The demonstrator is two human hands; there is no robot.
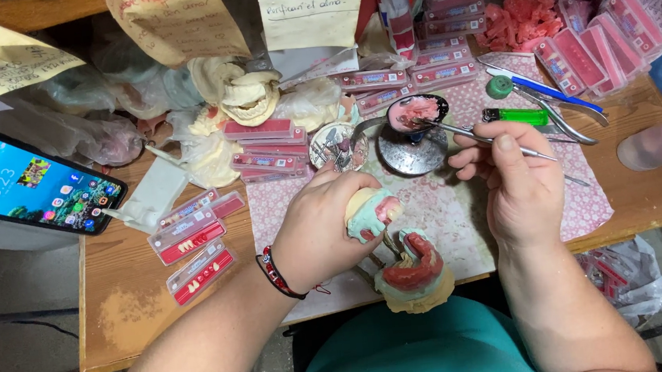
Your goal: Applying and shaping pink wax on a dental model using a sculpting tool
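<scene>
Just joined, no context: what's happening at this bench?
A person is doing dental wax work. The left hand holds the upper half of a dental cast over the lower cast with pink wax rim. The right hand holds a metal wax instrument, its tip in the spoon of pink wax.
</scene>
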